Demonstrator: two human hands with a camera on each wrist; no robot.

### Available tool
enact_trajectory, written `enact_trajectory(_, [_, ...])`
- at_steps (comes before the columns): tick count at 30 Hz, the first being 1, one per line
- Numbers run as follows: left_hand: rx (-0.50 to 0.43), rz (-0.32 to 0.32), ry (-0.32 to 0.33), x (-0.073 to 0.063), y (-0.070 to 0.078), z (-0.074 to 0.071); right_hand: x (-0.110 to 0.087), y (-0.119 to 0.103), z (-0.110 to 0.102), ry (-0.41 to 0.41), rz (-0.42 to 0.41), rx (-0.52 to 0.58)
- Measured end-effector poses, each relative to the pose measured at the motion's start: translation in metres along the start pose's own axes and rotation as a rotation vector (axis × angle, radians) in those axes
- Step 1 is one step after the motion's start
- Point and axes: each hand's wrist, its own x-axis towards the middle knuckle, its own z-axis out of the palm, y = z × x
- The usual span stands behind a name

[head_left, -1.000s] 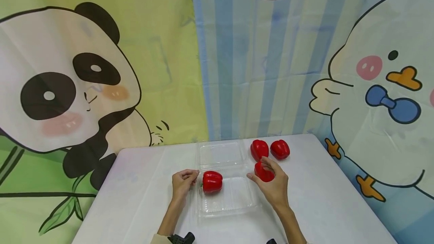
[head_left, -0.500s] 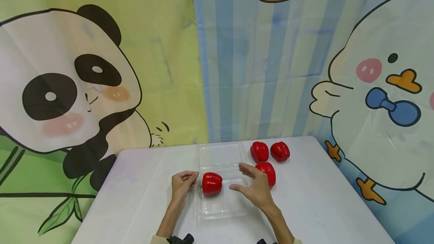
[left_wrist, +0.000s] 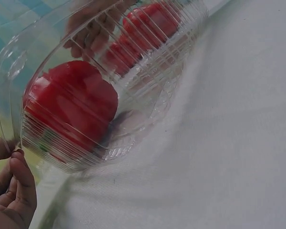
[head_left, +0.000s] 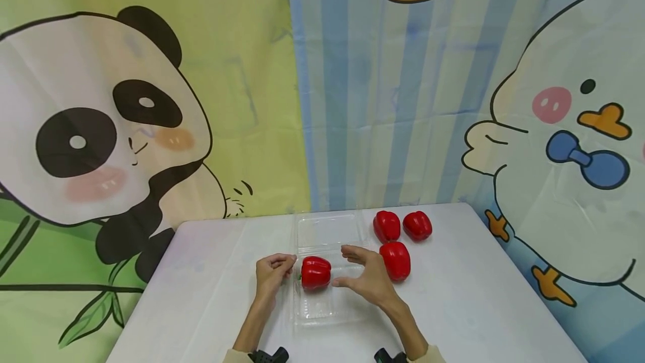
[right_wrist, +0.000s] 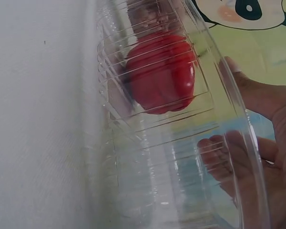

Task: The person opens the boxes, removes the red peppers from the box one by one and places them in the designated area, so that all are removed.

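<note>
A clear plastic clamshell container (head_left: 314,313) lies on the table, its lid (head_left: 330,232) folded back on the far side. One red bell pepper (head_left: 316,273) sits in the left part of its base, green stem toward the left. My left hand (head_left: 272,274) pinches the base's left rim between thumb and finger, as the left wrist view (left_wrist: 12,186) shows. Over the right part of the base, my right hand (head_left: 370,280) holds nothing, thumb and fingers spread apart toward the pepper. Through the clear wall, the right wrist view shows that same pepper (right_wrist: 162,74).
Just right of the container lies another red bell pepper (head_left: 395,261), close behind my right hand. Two more stand farther back, a left one (head_left: 386,226) and a right one (head_left: 417,225). A cartoon-printed curtain (head_left: 353,99) hangs behind the white table (head_left: 478,296).
My right hand has moved left from the nearest loose pepper to over the container, leaving that pepper beside it. My left hand and the pepper in the base have stayed in place.
</note>
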Motion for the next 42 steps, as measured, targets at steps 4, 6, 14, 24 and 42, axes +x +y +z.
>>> enact_trajectory(4, [0.001,0.002,0.0,-0.001,0.001,-0.001,0.002,-0.001,0.002,-0.039,-0.008,-0.014])
enact_trajectory(6, [0.002,-0.002,0.003,-0.002,0.001,-0.001,0.002,-0.002,0.003,-0.061,-0.004,-0.018])
enact_trajectory(14, [0.017,-0.01,0.006,-0.008,0.0,-0.002,0.004,0.004,0.008,-0.165,0.001,-0.056])
enact_trajectory(24, [0.008,0.0,-0.001,-0.005,0.003,-0.001,0.007,0.004,0.008,-0.214,-0.013,-0.101])
enact_trajectory(42, [0.01,-0.001,0.0,-0.001,0.0,0.0,0.01,0.001,0.02,-0.268,0.051,-0.126])
